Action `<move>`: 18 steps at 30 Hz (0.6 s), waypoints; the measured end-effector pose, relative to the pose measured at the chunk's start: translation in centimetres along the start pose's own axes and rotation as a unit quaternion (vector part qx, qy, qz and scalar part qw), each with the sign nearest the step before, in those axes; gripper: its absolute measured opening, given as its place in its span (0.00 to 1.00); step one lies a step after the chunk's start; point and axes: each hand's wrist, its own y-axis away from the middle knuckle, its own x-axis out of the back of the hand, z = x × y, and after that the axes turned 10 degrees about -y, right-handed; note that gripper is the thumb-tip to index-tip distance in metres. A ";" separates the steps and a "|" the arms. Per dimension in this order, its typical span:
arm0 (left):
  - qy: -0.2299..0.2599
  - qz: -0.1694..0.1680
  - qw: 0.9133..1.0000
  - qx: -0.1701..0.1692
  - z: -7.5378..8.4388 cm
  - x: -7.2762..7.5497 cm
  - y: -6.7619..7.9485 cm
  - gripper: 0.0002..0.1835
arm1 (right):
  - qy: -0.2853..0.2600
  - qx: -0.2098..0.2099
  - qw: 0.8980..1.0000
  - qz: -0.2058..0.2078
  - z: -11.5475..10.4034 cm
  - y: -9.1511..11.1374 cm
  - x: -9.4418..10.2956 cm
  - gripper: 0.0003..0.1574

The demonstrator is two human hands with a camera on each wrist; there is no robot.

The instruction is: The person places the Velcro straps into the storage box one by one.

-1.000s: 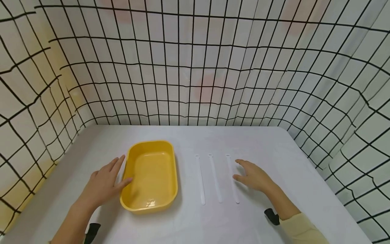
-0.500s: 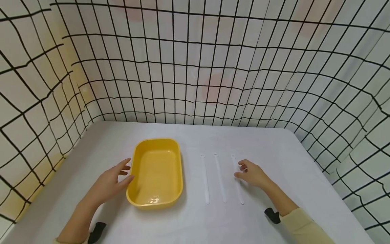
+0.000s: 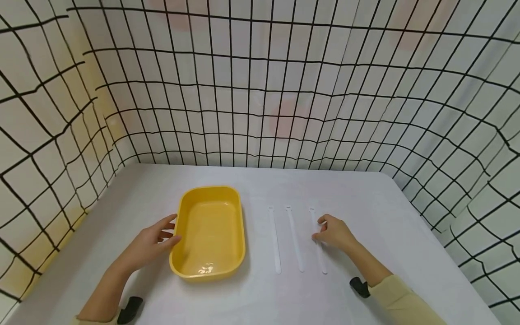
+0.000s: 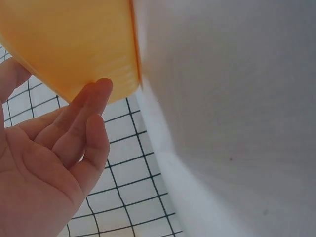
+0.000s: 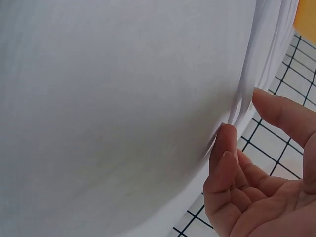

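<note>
A glossy yellow plastic tray (image 3: 212, 232) sits left of centre on the table. My left hand (image 3: 146, 247) holds its left rim, the thumb over the edge and the fingers against the outer wall, as the left wrist view shows. To the right lie 3 slim white strips, each with a small flat head at the far end: a left strip (image 3: 275, 241), a middle strip (image 3: 294, 241) and a right strip (image 3: 321, 259). My right hand (image 3: 336, 233) straddles the right strip, curled fingers at its right side and thumb at its left. In the right wrist view thumb and fingertips stand apart.
A white cloth covers the table (image 3: 239, 302). Black wire mesh (image 3: 252, 97) rises behind it and along both sides, with pale sheeting behind the mesh. A black wrist-camera piece (image 3: 131, 309) hangs under the left wrist, another black piece (image 3: 359, 287) under the right.
The left fingers have closed in on the tray's rim. The right fingers have curled inward beside the right strip. The head view has shifted slightly; tray and strips keep their places.
</note>
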 end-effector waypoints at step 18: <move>0.029 -0.014 0.999 0.002 -0.5 -0.1 -0.5 0.39 | -0.008 -0.036 0.999 0.021 -0.7 0.5 -0.4 0.23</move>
